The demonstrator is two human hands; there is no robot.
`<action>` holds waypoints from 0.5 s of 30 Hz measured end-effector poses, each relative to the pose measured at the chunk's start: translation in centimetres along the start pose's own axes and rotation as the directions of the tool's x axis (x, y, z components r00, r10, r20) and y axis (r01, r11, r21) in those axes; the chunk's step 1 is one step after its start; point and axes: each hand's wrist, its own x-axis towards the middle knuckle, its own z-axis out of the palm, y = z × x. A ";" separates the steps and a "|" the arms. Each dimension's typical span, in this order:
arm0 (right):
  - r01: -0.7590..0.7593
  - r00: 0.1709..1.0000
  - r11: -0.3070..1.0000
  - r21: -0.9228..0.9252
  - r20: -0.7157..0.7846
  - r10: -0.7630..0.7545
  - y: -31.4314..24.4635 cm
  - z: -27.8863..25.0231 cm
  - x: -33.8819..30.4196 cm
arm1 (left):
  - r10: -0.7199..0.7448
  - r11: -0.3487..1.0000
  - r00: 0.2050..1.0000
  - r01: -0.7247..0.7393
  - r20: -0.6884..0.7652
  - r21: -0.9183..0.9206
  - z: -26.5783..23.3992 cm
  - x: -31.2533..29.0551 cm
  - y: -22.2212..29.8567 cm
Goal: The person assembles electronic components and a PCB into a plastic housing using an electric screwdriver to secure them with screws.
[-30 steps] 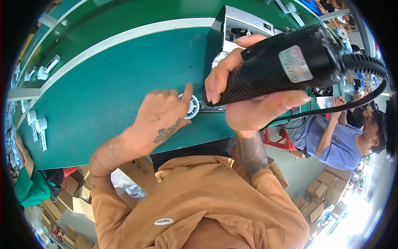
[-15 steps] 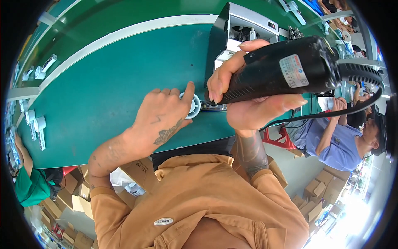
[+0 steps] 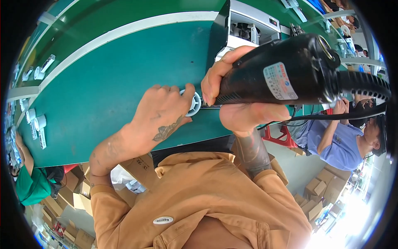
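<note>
My right hand (image 3: pixel 238 115) is wrapped around a thick black corded electric screwdriver (image 3: pixel 248 81), held nearly level with its narrow end pointing left. My left hand (image 3: pixel 159 107) grips a white round part with spokes (image 3: pixel 195 106) at the near part of the table. The fingers curl over its left side, with the thumb below. The screwdriver's tip is hidden behind my right fingers, close to the part's right side. A dark strip with small components shows just right of the round part, mostly covered by my right hand.
A silver and black machine (image 3: pixel 261 14) stands beyond my right hand on the green table (image 3: pixel 112 79). The screwdriver's cord (image 3: pixel 360 112) loops at the right. White round devices (image 3: pixel 40 122) lie at the left. A co-worker in a purple shirt (image 3: pixel 331 139) sits at the right, near cardboard boxes (image 3: pixel 331 182).
The screwdriver and my right hand have shifted slightly left and tilted, so its back end looks larger. My left index finger has bent in over the round part.
</note>
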 end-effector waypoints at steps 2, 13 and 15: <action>-0.009 1.000 1.000 -0.001 0.008 0.009 0.1 -0.1 0.0 | 0.003 1.000 1.000 -0.003 -0.007 0.000 -0.1 0.0 0.1; -0.001 1.000 1.000 -0.005 0.005 0.001 0.5 -0.4 0.5 | 0.004 0.999 1.000 -0.004 0.001 0.032 0.0 0.6 0.5; 0.000 1.000 1.000 -0.021 -0.019 -0.001 0.3 -0.1 0.6 | -0.007 1.000 1.000 0.007 -0.022 0.020 0.2 0.6 0.6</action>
